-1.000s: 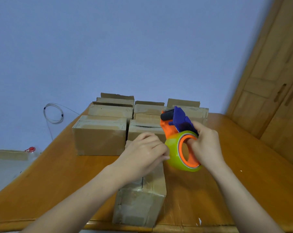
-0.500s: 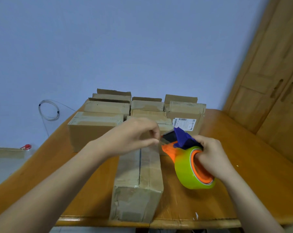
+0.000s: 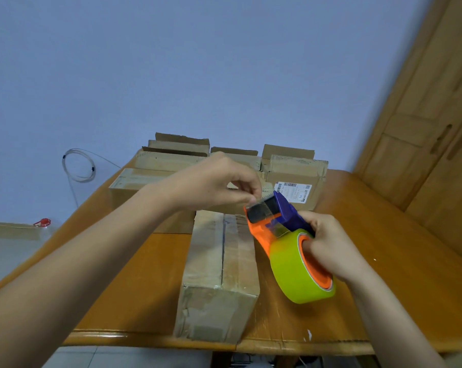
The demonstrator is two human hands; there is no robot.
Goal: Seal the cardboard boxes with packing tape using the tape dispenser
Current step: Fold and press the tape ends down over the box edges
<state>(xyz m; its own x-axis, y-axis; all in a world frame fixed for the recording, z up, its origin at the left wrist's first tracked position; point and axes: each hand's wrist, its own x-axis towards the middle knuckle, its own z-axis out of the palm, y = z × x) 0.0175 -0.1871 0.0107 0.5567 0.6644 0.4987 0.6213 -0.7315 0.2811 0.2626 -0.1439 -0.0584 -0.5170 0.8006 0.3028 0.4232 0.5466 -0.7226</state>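
Left hand pinches glossy clear tape end; right hand grips dispenser.

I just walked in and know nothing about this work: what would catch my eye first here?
The bright orange-and-blue tape dispenser with its lime-green roll stands out, gripped by the right hand just right of centre, while the left hand pinches the clear tape end at its front. Beside them a long cardboard box lies lengthwise on the wooden table, with more cardboard boxes clustered at the far edge.
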